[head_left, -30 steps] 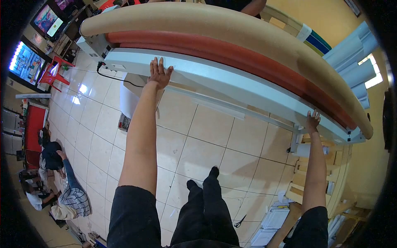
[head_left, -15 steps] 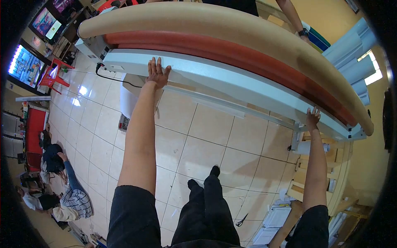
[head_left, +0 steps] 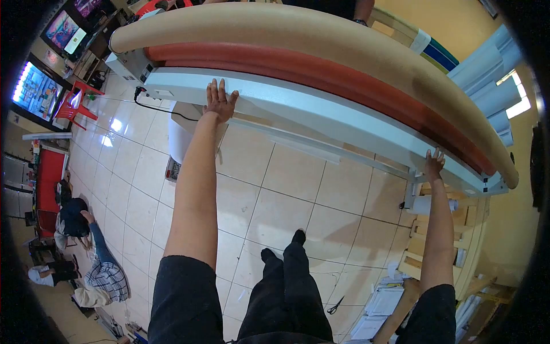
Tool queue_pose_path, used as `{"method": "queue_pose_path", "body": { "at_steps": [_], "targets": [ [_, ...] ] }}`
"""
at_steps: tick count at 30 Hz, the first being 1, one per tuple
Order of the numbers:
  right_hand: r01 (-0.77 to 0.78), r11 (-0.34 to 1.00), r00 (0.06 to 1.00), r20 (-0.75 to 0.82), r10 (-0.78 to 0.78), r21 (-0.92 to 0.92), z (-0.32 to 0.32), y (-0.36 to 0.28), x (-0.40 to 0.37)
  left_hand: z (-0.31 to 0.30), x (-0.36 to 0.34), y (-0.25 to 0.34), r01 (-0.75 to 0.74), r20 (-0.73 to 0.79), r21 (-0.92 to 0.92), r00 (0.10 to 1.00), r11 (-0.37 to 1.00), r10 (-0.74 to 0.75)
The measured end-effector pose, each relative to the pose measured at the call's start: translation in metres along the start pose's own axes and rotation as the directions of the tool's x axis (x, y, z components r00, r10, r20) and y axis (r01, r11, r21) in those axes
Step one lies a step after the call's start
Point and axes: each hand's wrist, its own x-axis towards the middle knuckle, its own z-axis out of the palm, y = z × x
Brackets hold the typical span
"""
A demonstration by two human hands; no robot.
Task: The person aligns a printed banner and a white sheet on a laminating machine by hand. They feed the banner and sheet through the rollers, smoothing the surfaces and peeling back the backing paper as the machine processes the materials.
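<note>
A long machine with a pale blue-white front beam (head_left: 321, 117) spans the upper view. Above the beam runs a red roller (head_left: 321, 77), and over that a thick tan roll (head_left: 298, 34). My left hand (head_left: 219, 102) rests on the beam toward its left end, fingers spread and holding nothing. Near the right end, my right hand (head_left: 435, 165) lies on the same beam with its fingers apart. A black cable (head_left: 163, 110) leaves the machine's left end.
Behind the machine stands a person in dark clothing (head_left: 326, 7). More people (head_left: 106, 275) are at the lower left. Scissors (head_left: 335, 307) and white stacks (head_left: 378, 304) lie at the lower right. A red chair (head_left: 77, 106) stands upper left.
The arm of the person behind the machine has moved left, away from the right side. At the lower left, one person's posture has changed. Both my hands remain in place.
</note>
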Motion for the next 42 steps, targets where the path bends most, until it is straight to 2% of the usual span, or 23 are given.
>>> {"method": "queue_pose_path", "body": {
  "at_steps": [2, 4, 5, 7, 11, 14, 16, 17, 20, 22, 26, 28, 29, 31, 32, 34, 35, 37, 38, 40, 42],
  "targets": [
    [-0.007, 0.998, 1.000, 0.010, 0.006, 0.066, -0.005, -0.004, -0.003, 0.005, 0.005, -0.005, 0.032, 0.021, -0.021, 0.999, 0.999, -0.031],
    [0.098, 0.974, 0.993, 0.090, -0.081, -0.206, 0.004, 0.006, 0.008, 0.031, 0.026, -0.027, -0.065, -0.041, 0.105, 0.997, 0.992, 0.070],
    [0.098, 0.974, 0.993, 0.090, -0.081, -0.206, 0.003, 0.005, 0.008, 0.036, 0.030, -0.031, -0.095, -0.059, 0.148, 0.993, 0.984, 0.105],
    [0.102, 0.972, 0.989, 0.122, -0.077, -0.213, 0.001, 0.004, 0.008, 0.031, 0.026, -0.027, -0.057, -0.042, 0.075, 0.997, 0.996, 0.060],
    [0.113, 0.976, 0.988, 0.121, -0.092, -0.186, 0.008, 0.009, 0.011, 0.039, 0.032, -0.033, -0.070, -0.069, 0.071, 0.995, 0.995, 0.075],
    [0.035, 0.996, 0.997, 0.076, -0.029, -0.079, 0.017, 0.013, 0.014, 0.041, 0.035, -0.037, -0.104, -0.064, 0.147, 0.991, 0.984, 0.114],
    [0.073, 0.971, 0.995, 0.088, -0.055, -0.229, 0.021, 0.018, 0.019, 0.026, 0.022, -0.023, -0.055, -0.048, 0.022, 0.997, 0.998, 0.056],
    [0.074, 0.970, 0.995, 0.088, -0.054, -0.230, 0.025, 0.021, 0.024, 0.022, 0.019, -0.020, -0.055, -0.048, 0.022, 0.997, 0.998, 0.056],
    [0.047, 0.986, 0.997, 0.062, -0.037, -0.163, 0.037, 0.028, 0.034, 0.017, 0.014, -0.016, -0.052, -0.036, 0.038, 0.998, 0.998, 0.053],
    [0.015, 0.997, 0.998, -0.065, -0.010, 0.073, 0.037, 0.027, 0.028, 0.009, 0.007, -0.008, -0.009, -0.018, -0.032, 1.000, 0.999, 0.008],
    [0.068, 0.996, 0.998, 0.014, -0.068, -0.063, 0.037, 0.029, 0.030, 0.005, 0.003, -0.004, -0.017, -0.031, -0.024, 0.999, 1.000, 0.016],
    [-0.002, 0.994, 0.998, -0.057, 0.008, 0.111, 0.027, 0.018, 0.018, -0.007, -0.007, 0.003, -0.087, -0.013, -0.029, 0.996, 0.996, 0.087],
    [-0.003, 0.994, 0.998, -0.056, 0.009, 0.111, 0.023, 0.016, 0.017, -0.011, -0.010, 0.005, -0.088, -0.013, -0.028, 0.996, 0.996, 0.088],
    [0.156, 0.938, 0.987, 0.078, -0.138, -0.308, 0.018, 0.017, 0.018, -0.012, -0.010, 0.007, -0.079, -0.012, -0.058, 0.997, 0.995, 0.079],
    [0.154, 0.939, 0.988, 0.078, -0.137, -0.308, 0.018, 0.016, 0.017, -0.012, -0.010, 0.008, -0.081, -0.011, -0.058, 0.997, 0.995, 0.080],
    [0.023, 0.999, 0.999, -0.043, -0.025, -0.046, 0.015, 0.007, 0.009, -0.006, -0.004, 0.004, 0.038, 0.019, -0.072, 0.999, 0.997, -0.037],
    [0.023, 0.999, 0.999, -0.042, -0.025, -0.046, 0.011, 0.004, 0.006, 0.001, 0.002, -0.002, 0.039, 0.019, -0.072, 0.999, 0.997, -0.037],
    [0.088, 0.969, 0.996, 0.054, -0.078, -0.231, -0.003, -0.004, 0.001, 0.017, 0.016, -0.016, -0.029, -0.018, -0.005, 0.999, 1.000, 0.029],
    [0.087, 0.969, 0.996, 0.053, -0.077, -0.231, -0.009, -0.007, -0.002, 0.019, 0.018, -0.017, -0.051, -0.030, 0.018, 0.998, 0.999, 0.052],
    [0.104, 0.971, 0.988, 0.133, -0.076, -0.216, -0.017, -0.011, -0.006, 0.004, 0.003, -0.004, 0.002, -0.016, -0.058, 1.000, 0.998, -0.003],
    [0.093, 0.968, 0.990, 0.126, -0.064, -0.233, -0.016, -0.012, -0.006, -0.006, -0.004, 0.004, 0.014, -0.004, -0.059, 1.000, 0.998, -0.015]
  ]
}}
